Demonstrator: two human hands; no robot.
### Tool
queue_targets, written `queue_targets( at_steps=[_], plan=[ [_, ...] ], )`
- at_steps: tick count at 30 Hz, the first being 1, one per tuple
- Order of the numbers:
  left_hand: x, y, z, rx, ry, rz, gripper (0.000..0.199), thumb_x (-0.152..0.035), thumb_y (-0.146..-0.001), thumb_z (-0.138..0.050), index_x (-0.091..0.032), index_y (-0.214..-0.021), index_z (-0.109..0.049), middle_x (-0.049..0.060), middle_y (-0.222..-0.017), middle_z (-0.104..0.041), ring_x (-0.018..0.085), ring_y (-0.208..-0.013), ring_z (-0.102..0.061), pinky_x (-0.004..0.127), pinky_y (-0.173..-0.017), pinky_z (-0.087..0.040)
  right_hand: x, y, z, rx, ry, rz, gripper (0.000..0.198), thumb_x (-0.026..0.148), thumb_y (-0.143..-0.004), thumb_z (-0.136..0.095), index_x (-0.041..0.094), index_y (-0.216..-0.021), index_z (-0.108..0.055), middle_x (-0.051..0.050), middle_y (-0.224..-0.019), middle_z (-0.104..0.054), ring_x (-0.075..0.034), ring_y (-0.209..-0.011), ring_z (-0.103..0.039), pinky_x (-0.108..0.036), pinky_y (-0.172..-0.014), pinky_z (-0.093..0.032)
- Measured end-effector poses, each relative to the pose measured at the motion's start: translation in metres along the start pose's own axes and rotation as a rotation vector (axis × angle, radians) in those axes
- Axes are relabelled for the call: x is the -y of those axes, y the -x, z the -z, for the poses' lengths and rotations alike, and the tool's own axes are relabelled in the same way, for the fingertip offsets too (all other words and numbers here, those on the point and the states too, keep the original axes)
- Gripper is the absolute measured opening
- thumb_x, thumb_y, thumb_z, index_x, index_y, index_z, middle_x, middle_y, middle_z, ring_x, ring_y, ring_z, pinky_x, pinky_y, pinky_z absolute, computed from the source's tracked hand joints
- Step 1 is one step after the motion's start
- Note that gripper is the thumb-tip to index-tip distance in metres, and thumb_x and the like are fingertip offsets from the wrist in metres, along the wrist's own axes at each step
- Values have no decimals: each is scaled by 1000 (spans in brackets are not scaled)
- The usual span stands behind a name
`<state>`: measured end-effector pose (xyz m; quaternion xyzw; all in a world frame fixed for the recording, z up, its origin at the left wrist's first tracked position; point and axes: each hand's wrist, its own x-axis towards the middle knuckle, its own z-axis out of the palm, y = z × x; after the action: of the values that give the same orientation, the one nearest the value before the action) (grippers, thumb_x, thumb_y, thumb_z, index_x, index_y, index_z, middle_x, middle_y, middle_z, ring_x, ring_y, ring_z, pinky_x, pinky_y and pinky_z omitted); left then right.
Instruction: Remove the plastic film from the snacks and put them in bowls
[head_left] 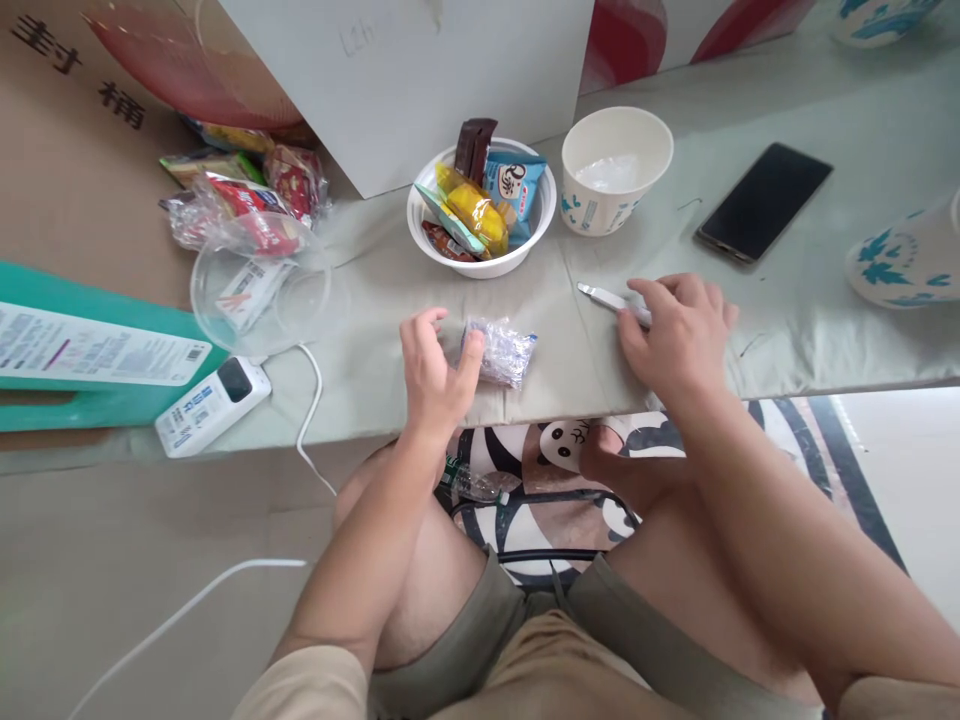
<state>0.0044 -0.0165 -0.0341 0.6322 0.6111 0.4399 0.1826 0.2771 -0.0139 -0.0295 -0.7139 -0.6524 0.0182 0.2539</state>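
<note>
On the light green tablecloth lies a small packet (507,353) in crinkled clear plastic. My left hand (436,375) is just left of it, fingers loosely curled and apart from the thumb. The thumb overlaps the packet's left edge; whether it presses there I cannot tell. To the right, my right hand (679,330) has its thumb and forefinger around a slim white tool with a metal tip (600,295), which lies low at the table surface. Part of the tool is hidden by the fingers, so its exact kind is unclear.
Behind stand a white bowl (415,222) of wrapped snacks and a paper cup (600,215) with clear plastic inside. A phone (766,203) and another paper cup (904,262) are rightward. Leftward are a clear plastic lid (311,290), snack packets (259,205), a power strip (214,408) and a green container (97,345).
</note>
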Motion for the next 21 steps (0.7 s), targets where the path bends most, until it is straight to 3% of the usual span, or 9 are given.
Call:
queue_targets(
  at_steps=[2,4,6,8,9,13,18,21],
  plan=[
    [-3,2,0,27,-24,-186,56,-60,-78,-76,-22,-116,-61,13,-120,-63,29,-116,-60,44,-97,-53,10,5,-1,-3,-49,57,30,31,-93,-56,23,-117,-72,-16,-114,-66,-34,-107,-58,-54,-92,-45],
    [-7,4,-2,96,-39,-283,52,-50,-73,-82,-22,-112,-63,12,-118,-66,29,-114,-63,44,-100,-53,25,11,-4,60,-163,172,30,31,-93,-55,22,-118,-70,-16,-115,-66,-33,-108,-61,-54,-95,-46],
    [-12,6,-3,124,-39,-271,33,-37,-78,-79,-21,-104,-66,11,-114,-71,27,-109,-68,42,-98,-55,39,18,-9,159,-310,301,35,35,-92,-56,21,-124,-66,-16,-119,-67,-32,-110,-62,-51,-96,-49],
    [-15,7,-3,134,2,-190,9,-29,-87,-69,-22,-93,-68,8,-109,-76,24,-102,-72,37,-91,-57,51,24,-15,263,-435,383,46,41,-91,-58,18,-131,-61,-18,-126,-66,-32,-114,-63,-49,-96,-52],
    [-17,8,-3,137,40,-135,6,-27,-90,-64,-22,-89,-68,7,-105,-78,22,-97,-74,35,-87,-57,55,26,-17,302,-473,394,51,44,-91,-60,17,-134,-59,-19,-128,-66,-33,-115,-64,-49,-95,-53],
    [-18,7,0,168,190,42,18,-32,-96,-58,-21,-86,-69,5,-95,-80,18,-84,-74,30,-76,-58,66,31,-21,372,-572,358,50,49,-90,-64,18,-129,-60,-17,-128,-68,-33,-117,-65,-49,-97,-53],
    [-21,6,-1,245,129,-124,16,-34,-81,-76,-22,-82,-67,7,-107,-77,23,-102,-72,38,-93,-58,65,28,-18,365,-696,245,30,39,-91,-62,22,-116,-65,-13,-120,-70,-26,-107,-67,-40,-92,-54],
    [-20,3,-3,197,314,20,14,-34,-86,-69,-23,-79,-64,5,-96,-75,20,-92,-71,35,-85,-58,63,25,-14,328,-753,173,13,26,-88,-57,22,-98,-66,-10,-111,-72,-23,-104,-68,-37,-91,-53]
  ],
)
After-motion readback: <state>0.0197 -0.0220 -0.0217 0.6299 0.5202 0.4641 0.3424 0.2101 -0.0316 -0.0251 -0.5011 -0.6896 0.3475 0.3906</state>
